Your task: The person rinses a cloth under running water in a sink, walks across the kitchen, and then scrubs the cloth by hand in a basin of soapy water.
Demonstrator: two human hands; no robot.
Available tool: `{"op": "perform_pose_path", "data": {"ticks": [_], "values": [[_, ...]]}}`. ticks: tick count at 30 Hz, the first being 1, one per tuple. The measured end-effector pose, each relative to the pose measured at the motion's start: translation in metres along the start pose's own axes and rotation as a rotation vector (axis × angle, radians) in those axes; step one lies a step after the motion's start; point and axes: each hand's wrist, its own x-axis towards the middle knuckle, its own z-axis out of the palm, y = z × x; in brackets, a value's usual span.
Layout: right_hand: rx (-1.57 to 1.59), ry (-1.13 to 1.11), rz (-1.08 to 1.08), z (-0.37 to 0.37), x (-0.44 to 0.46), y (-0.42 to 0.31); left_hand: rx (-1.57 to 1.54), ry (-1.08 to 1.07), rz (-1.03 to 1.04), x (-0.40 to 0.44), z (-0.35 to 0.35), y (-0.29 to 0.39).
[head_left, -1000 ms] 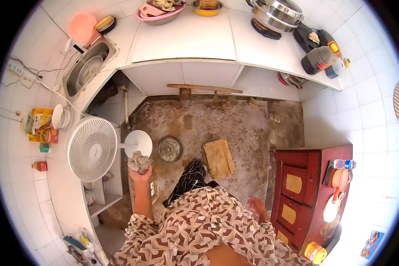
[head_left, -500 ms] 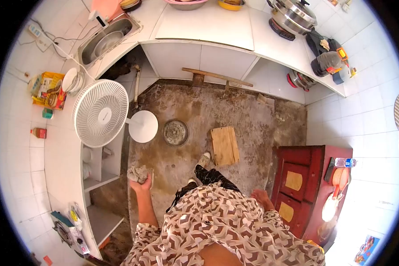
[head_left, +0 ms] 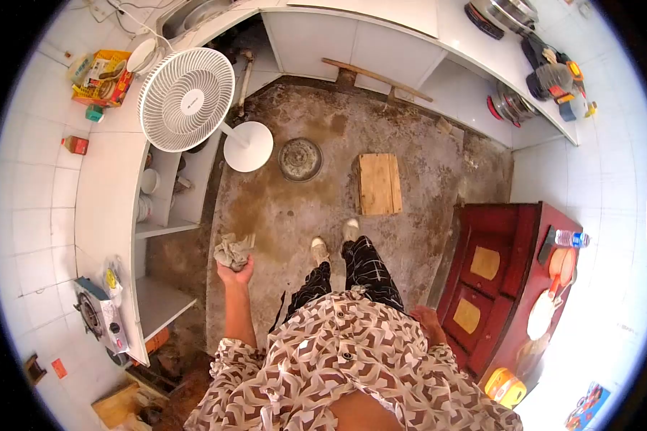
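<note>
A crumpled grey cloth (head_left: pixel 233 251) is gripped in my left hand (head_left: pixel 237 272), held out over the floor beside the left-hand shelves. My right hand (head_left: pixel 427 320) hangs low at my right side, close to the red cabinet (head_left: pixel 507 269); its fingers are partly hidden and too small to make out. Ahead of my left hand, a white fan (head_left: pixel 187 100) stands on its round base (head_left: pixel 249 146). To the right of that base lie a round metal basin (head_left: pixel 300 159) and a wooden board (head_left: pixel 379 184) on the floor.
A white counter (head_left: pixel 108 208) runs along the left, with a gas stove (head_left: pixel 102 316) at its near end and a yellow basket (head_left: pixel 104 77) farther up. Open shelves (head_left: pixel 164 302) lie below it. A steel pot (head_left: pixel 507 13) stands on the far counter. My shoes are on the floor ahead.
The view has shifted back and down, so the fan, basin and board appear higher up. Both feet now show side by side. The cloth stays in my left hand.
</note>
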Motion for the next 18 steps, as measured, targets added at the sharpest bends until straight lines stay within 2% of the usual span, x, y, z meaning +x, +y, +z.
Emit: {"op": "perform_pose_path", "data": {"ticks": [2, 6, 8, 10, 13, 15, 18], "values": [[-0.403, -0.007, -0.207, -0.014, -0.023, 0.007, -0.028, 0.005, -0.001, -0.019, 0.000, -0.007], [-0.604, -0.092, -0.187, -0.069, 0.008, 0.032, -0.101, -0.062, -0.002, -0.043, -0.023, -0.022], [-0.406, -0.084, -0.146, -0.097, 0.022, 0.037, -0.106, -0.128, 0.009, -0.053, -0.037, -0.035], [0.015, -0.012, -0.074, -0.101, 0.001, 0.008, -0.104, -0.202, 0.010, -0.064, -0.048, -0.054], [-0.078, -0.070, -0.387, -0.142, 0.003, -0.003, -0.106, -0.271, 0.006, -0.091, -0.068, -0.100], [-0.252, -0.075, -0.585, -0.176, -0.019, -0.012, -0.074, -0.275, 0.007, -0.117, -0.079, -0.143], [-0.476, 0.055, -0.754, -0.234, -0.036, -0.003, -0.040, -0.392, -0.105, -0.132, -0.116, -0.204]]}}
